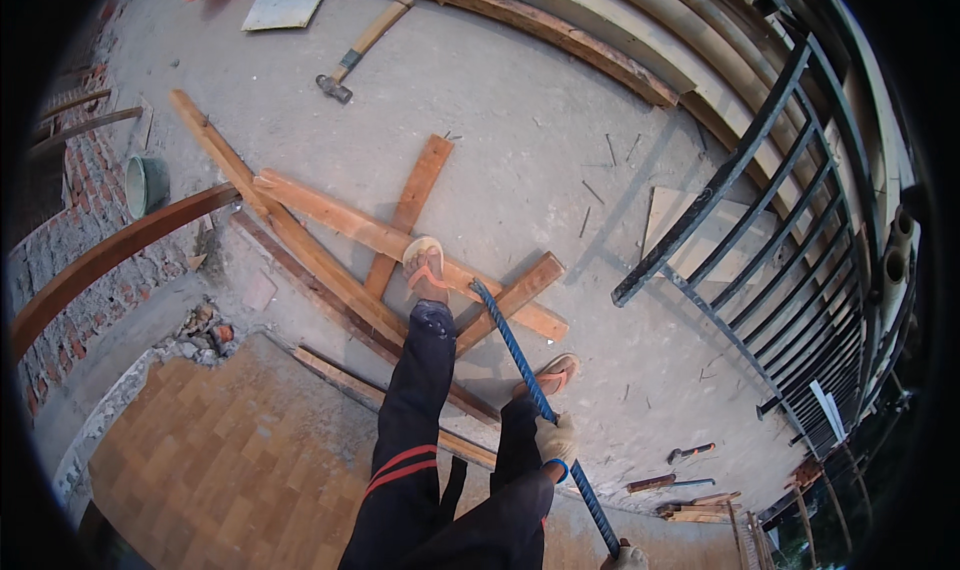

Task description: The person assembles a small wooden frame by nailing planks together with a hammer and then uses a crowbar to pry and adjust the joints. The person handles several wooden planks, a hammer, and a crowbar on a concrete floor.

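Observation:
Both my hands wear pale work gloves and are closed round a long blue ribbed steel bar. My left hand, with a blue band at the wrist, grips it partway along. At the lower edge my right hand holds its near end and is partly cut off. The bar slants forward to the left, its far tip at a wooden plank; whether it touches the wood I cannot tell. My sandalled left foot presses on this plank. A crossing piece and a short board lie against it.
A hammer lies on the concrete ahead. Loose nails are scattered to the right, near a black metal railing. Long timbers line the far side. A bucket and broken brick sit at left.

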A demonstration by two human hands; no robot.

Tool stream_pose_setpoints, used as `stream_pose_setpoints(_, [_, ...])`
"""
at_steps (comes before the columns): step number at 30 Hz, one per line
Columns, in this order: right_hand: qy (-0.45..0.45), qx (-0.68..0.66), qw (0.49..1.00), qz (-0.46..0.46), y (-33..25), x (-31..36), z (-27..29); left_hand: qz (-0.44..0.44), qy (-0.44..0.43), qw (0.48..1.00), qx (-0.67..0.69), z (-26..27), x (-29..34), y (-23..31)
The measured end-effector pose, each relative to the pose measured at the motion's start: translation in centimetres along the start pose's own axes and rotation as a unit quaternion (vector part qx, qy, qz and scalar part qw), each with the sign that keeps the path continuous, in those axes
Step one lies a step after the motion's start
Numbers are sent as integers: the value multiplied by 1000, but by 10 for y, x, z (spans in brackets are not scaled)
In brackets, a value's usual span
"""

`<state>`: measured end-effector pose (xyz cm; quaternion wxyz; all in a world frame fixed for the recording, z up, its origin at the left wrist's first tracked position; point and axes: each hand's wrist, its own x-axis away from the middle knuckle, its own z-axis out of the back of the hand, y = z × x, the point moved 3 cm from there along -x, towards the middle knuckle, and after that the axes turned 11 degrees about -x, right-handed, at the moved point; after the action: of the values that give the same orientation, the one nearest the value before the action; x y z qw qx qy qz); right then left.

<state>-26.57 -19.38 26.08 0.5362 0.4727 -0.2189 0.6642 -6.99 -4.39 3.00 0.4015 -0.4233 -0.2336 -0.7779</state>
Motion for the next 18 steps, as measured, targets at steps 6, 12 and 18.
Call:
stream_pose_setpoints(6, [19, 93, 993, 72, 2, -3, 6, -24, 31, 999, 33, -18, -4, -16])
stream_pose_setpoints(12, [117, 193, 948, 224, 9, -3, 8, -47, 54, 997, 41, -40, -11, -34])
stream_pose_setpoints(18, [174, 167, 935, 261, 24, -25, -21, -76, 52, 992, 82, -60, -24, -55])
